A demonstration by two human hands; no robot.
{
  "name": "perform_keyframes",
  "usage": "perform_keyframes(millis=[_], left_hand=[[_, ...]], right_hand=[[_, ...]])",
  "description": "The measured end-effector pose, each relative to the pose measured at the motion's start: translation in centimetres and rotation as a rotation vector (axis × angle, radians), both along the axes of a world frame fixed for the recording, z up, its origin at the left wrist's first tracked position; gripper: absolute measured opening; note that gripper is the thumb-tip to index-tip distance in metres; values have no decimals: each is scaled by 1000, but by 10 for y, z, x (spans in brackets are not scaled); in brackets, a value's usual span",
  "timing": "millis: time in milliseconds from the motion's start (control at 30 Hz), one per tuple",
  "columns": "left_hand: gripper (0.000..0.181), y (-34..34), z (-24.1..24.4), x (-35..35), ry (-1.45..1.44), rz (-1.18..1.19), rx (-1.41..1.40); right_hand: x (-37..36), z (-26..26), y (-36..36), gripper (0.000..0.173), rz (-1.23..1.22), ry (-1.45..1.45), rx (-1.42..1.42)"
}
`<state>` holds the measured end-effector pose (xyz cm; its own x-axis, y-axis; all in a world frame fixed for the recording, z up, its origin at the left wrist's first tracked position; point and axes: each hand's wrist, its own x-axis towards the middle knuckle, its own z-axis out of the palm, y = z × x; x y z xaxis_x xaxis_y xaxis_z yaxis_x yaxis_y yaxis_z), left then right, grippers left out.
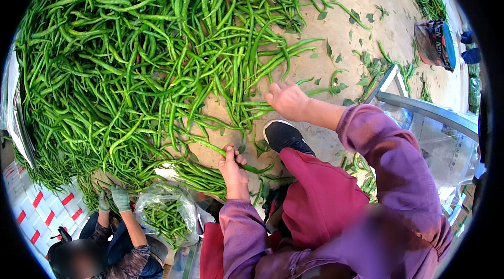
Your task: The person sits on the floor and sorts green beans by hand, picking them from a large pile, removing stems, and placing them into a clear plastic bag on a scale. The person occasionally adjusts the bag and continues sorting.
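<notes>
A large heap of long green chili peppers (130,54) spreads over the floor in front of me. My left hand (233,166) is closed around a long green pepper (256,169), whose curved end sticks out to the right. Farther forward, my right hand (289,101) is bent over the heap's near edge with its fingers curled. Several pepper ends run under that hand, and its fingertips are partly hidden, so a grip is unclear. Left of my left forearm lies an aligned bundle of green peppers (202,179). My black shoe (286,136) stands between both hands.
A co-worker's gloved hand (121,198) works at the heap's lower left, beside a clear plastic bag (192,216) of peppers. On the right are a metal frame (429,109), plastic sheeting (441,149) and a patterned bucket-like container (431,44). Loose leaves (366,58) litter the floor.
</notes>
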<state>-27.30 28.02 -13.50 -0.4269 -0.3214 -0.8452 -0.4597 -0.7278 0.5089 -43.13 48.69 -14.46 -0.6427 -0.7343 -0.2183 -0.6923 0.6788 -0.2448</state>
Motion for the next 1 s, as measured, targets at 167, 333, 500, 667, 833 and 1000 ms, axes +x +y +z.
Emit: perform_keyframes(millis=[167, 333, 500, 667, 833, 1000], left_hand=[[11, 8, -4, -2, -23, -1, 2], [8, 22, 3, -16, 29, -15, 57], [13, 33, 1, -28, 161, -134, 50], [53, 62, -1, -48, 416, -439, -53], [55, 80, -12, -53, 404, -467, 13], [37, 66, -30, -40, 262, -171, 111]], right_hand=[[-52, -15, 7, 21, -285, 89, 101], [-63, -34, 12, 21, -217, 93, 3], [-38, -5, 12, 27, -120, 77, -203], [-7, 30, -2, 36, -200, -136, -405], [17, 29, -23, 41, -397, -677, -546], [15, 33, -29, 45, -568, -290, -550]])
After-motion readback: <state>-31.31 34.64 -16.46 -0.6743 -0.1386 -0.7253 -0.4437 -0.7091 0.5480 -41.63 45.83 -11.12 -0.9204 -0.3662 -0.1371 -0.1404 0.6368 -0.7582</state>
